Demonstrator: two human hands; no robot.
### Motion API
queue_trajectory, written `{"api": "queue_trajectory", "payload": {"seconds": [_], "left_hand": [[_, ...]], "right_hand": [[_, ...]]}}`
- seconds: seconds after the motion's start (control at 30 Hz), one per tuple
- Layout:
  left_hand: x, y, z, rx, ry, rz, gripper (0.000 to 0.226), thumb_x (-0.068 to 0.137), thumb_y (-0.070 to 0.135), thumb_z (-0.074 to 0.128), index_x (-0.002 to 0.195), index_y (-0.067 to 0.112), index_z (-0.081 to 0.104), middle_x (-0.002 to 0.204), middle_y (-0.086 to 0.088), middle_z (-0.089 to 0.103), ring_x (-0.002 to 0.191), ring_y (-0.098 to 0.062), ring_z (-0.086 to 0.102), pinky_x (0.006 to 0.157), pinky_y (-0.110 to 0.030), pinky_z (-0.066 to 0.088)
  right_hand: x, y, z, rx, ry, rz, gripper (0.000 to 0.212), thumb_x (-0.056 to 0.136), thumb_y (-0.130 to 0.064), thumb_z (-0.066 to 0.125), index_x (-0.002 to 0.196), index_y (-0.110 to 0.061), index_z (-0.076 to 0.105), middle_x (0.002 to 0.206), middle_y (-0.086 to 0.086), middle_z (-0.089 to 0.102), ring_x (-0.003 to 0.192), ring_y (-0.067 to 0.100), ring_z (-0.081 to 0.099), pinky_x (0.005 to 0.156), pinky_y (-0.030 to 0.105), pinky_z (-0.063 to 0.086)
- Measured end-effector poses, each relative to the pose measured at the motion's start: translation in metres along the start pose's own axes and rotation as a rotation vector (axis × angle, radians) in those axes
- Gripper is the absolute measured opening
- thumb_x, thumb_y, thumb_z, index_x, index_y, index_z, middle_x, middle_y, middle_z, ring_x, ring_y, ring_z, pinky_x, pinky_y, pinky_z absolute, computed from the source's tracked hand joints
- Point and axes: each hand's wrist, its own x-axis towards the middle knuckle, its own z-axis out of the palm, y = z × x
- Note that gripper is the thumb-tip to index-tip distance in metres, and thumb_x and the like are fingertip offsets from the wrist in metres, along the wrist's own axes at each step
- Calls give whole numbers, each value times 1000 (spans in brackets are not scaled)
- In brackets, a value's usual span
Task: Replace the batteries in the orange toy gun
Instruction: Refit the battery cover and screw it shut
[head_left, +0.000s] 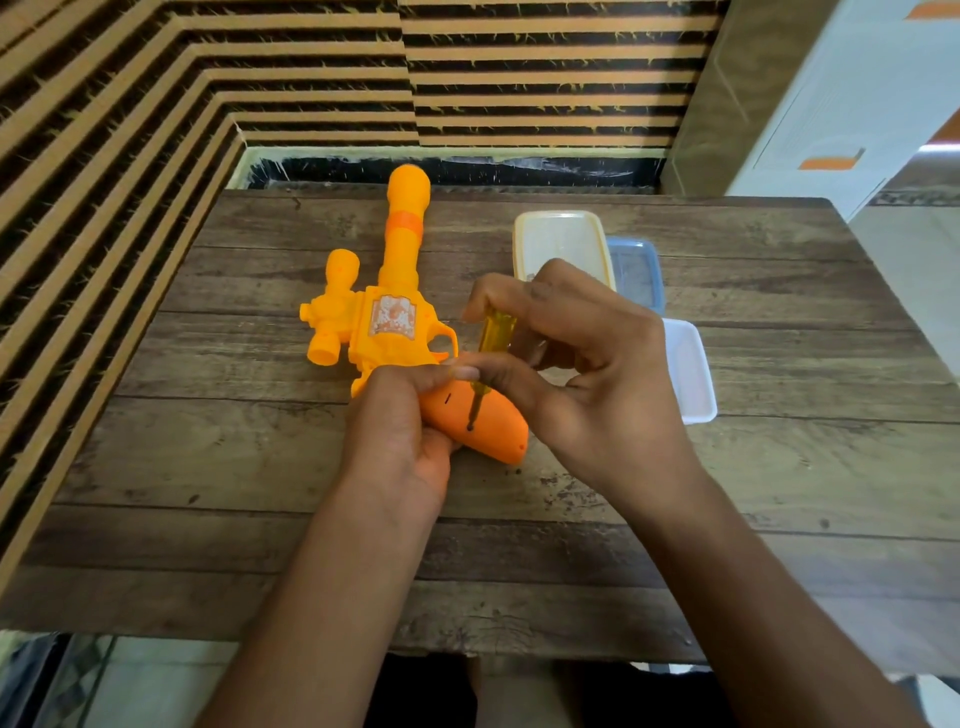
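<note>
Left hand (400, 415) gripping orange toy gun (395, 312) grip, right hand (587, 358) pinching screwdriver (493, 332) upright on it

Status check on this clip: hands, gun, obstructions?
Left hand steadies toy gun grip. Right hand holds screwdriver, tip in grip screw hole. Nothing in the way.

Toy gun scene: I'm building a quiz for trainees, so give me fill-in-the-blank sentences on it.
1. The right hand holds a yellow-handled ____.
2. The tool's tip meets the toy gun at its ____.
3. The left hand steadies the gun on a ____ table.

Missing words: screwdriver; grip; wooden
</note>
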Motion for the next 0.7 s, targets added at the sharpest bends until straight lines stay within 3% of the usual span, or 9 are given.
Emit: {"api": "queue_trajectory", "payload": {"seconds": [0.07,0.13,0.17,0.23,0.33,0.43,0.53,0.63,0.7], "left_hand": [[0,-1,-1,10,-8,-2,56,86,-7,52,44,22,75,101,-15,74,106,-34,68,103,-61,50],[1,-2,-3,17,-16,-9,51,88,-6,53,52,19,78,91,-10,75,102,-32,68,102,-59,52],[1,-2,-3,25,-15,-4,42,89,-5,54,64,16,80,89,-8,75,100,-30,69,101,-58,52],[1,-1,-4,45,4,7,27,87,-4,58,100,11,77,92,-9,77,98,-29,72,99,-59,53],[5,1,-3,48,17,-11,50,82,-4,62,131,5,67,115,-17,76,109,-35,73,97,-60,55],[3,1,-2,39,14,-23,40,89,-4,60,126,8,68,111,-16,78,108,-35,73,95,-56,56],[3,0,-4,30,-9,-26,23,92,-4,56,100,13,69,75,-5,79,85,-26,73,86,-47,57],[1,0,-2,38,-26,-21,23,94,-3,53,90,14,67,63,-1,75,76,-22,70,90,-49,55],[1,0,-1,55,-36,-25,36,94,-3,52,74,15,75,61,0,74,75,-20,69,93,-49,54]], "right_hand": [[0,0,1,1,8,-14,24,87,-11,85,110,-11,76,81,2,53,71,11,54,65,34,50],[-1,0,1,23,-15,-37,21,89,-5,82,109,-8,75,83,0,57,74,8,56,70,24,47],[-2,0,1,55,-43,-41,18,92,-2,78,109,-5,74,87,-1,61,77,9,59,73,23,47],[-4,0,0,128,-92,-25,17,96,4,70,111,-1,72,96,3,70,84,22,68,74,36,52],[-7,1,1,171,-83,-4,20,95,12,65,110,0,71,97,5,73,87,31,74,76,48,56],[-5,1,3,109,-44,4,25,93,10,70,113,-4,72,91,-2,73,77,16,71,70,38,56],[-5,3,6,40,6,-18,28,91,9,74,115,-6,74,81,-15,64,64,0,53,65,20,45],[-6,0,8,14,34,-18,29,90,9,75,113,-8,75,69,-10,57,58,6,46,59,26,44],[-7,-1,8,-25,65,-15,30,90,7,76,114,-10,76,65,-16,50,57,6,44,57,28,45]]}}
